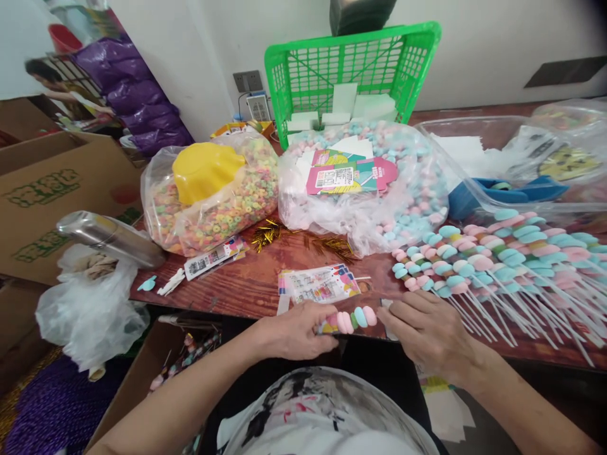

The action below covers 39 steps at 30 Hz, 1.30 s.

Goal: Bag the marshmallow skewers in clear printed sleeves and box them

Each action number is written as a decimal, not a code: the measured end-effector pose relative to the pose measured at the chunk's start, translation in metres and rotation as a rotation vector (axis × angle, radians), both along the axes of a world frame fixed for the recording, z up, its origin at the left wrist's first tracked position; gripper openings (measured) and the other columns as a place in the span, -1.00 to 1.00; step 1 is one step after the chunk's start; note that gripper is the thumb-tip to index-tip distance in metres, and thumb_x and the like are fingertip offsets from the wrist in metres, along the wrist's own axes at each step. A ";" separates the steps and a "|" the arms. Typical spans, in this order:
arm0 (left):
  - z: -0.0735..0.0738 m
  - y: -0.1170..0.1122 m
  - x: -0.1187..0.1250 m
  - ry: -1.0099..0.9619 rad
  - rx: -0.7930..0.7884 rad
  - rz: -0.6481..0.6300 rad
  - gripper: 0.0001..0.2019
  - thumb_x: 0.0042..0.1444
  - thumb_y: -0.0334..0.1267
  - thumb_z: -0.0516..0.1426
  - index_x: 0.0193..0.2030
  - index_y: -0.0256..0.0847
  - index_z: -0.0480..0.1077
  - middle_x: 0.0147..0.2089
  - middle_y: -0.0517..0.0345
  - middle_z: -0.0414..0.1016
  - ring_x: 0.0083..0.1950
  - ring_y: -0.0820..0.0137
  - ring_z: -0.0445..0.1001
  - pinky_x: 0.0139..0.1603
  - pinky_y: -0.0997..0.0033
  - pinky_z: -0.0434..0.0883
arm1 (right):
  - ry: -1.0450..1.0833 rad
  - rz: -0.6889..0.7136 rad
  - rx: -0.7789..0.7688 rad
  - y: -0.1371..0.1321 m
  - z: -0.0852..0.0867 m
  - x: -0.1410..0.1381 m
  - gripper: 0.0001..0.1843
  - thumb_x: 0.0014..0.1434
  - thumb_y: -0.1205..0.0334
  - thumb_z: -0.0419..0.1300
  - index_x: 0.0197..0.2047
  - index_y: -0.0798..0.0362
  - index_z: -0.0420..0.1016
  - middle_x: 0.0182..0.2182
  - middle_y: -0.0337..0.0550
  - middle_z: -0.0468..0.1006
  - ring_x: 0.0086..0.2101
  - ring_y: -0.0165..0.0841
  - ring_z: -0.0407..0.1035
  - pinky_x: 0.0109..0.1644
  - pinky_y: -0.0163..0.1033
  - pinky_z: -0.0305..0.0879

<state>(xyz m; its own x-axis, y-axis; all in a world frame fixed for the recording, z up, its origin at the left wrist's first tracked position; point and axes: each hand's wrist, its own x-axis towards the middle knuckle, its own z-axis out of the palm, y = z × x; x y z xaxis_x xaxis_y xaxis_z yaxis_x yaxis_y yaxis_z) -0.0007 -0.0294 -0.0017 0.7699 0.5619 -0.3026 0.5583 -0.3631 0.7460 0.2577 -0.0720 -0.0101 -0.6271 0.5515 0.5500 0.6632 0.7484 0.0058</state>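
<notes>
Wall: pale, behind the far edge of the table (256, 297); socket plate (247, 81) mounted on it.
Table: red-brown, wood-grained top; the person sits close against the near edge.
Candy string: row of pink, green and blue pieces (359, 318), at the middle of the near edge, lying roughly sideways between the two hands.
Left hand: (296, 330) thumb and fingers closed around the candy string's left end.
Right hand: (429, 325) fingers curled narrow, just beside the candy string's right end; cannot tell what sits in the grip.
Printed wrappers: (322, 284) flat on the table, just beyond the left hand.
Skewer heap: pink and blue pieces on white sticks (512, 253), toward the right end, stick ends pointing to the near edge.
Far edge: green basket (303, 44) with white pieces inside; before it, a clear bag of pink and blue candies (412, 189), printed cards (348, 177) on top.
Cereal bag: multicoloured rings (227, 215), left of the candies; yellow scalloped piece (206, 170) on it.
Left end: steel flask (111, 240), tilted; cardboard box (61, 189) alongside.
Background: another person (71, 98), beyond the box.
</notes>
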 end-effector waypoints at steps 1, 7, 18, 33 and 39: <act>0.001 0.001 0.001 -0.037 -0.166 -0.044 -0.86 0.04 -0.24 0.17 -0.32 -0.20 0.28 -0.45 0.32 0.21 -0.41 0.49 0.20 -0.36 0.50 0.22 | -0.047 0.015 0.016 -0.001 0.003 0.002 -0.79 0.21 0.46 0.01 -0.19 0.12 0.45 -0.48 -0.18 0.43 -0.43 -0.36 0.24 -0.32 -0.18 0.12; -0.001 0.004 0.017 -0.106 -0.546 0.066 -0.56 -0.26 -0.12 0.37 -0.37 -0.21 0.22 -0.47 0.40 0.14 -0.44 0.55 0.12 -0.47 0.55 0.12 | -0.073 0.120 0.112 -0.013 0.019 -0.007 -0.79 0.21 0.43 0.06 -0.12 0.14 0.46 -0.39 -0.09 0.51 -0.33 -0.30 0.33 -0.22 -0.13 0.16; 0.000 -0.010 0.023 0.154 0.294 -0.023 -0.92 0.12 -0.25 0.12 -0.28 -0.19 0.32 -0.28 0.14 0.44 -0.22 0.30 0.41 -0.22 0.37 0.26 | 0.011 -0.162 -0.450 -0.022 0.002 -0.035 -0.75 0.19 0.49 -0.02 -0.41 0.04 0.38 -0.59 -0.26 0.45 -0.58 -0.40 0.27 -0.45 -0.21 -0.11; 0.005 0.004 -0.013 0.092 0.162 0.028 -0.90 0.05 -0.33 0.13 -0.26 -0.18 0.41 -0.30 0.20 0.48 -0.25 0.34 0.42 -0.22 0.47 0.26 | 0.048 -0.007 -0.027 -0.010 -0.003 -0.025 -0.73 0.19 0.54 -0.02 -0.15 0.18 0.45 -0.36 -0.02 0.49 -0.30 -0.28 0.28 -0.21 -0.18 0.19; -0.004 0.008 -0.013 -0.021 -0.411 0.001 -0.65 -0.21 -0.11 0.34 -0.45 -0.23 0.28 -0.51 0.38 0.18 -0.46 0.54 0.15 -0.47 0.56 0.11 | -0.083 0.071 0.042 -0.011 0.003 -0.020 -0.72 0.23 0.45 -0.03 -0.10 0.14 0.46 -0.29 -0.02 0.48 -0.27 -0.26 0.29 -0.11 -0.07 0.21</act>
<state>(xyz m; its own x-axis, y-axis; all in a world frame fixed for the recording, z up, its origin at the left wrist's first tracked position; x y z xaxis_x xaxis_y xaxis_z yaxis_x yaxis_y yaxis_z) -0.0135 -0.0218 -0.0052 0.7778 0.3982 -0.4862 0.5414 -0.0317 0.8402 0.2374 -0.0827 -0.0075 -0.7083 0.4814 0.5163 0.6044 0.7914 0.0913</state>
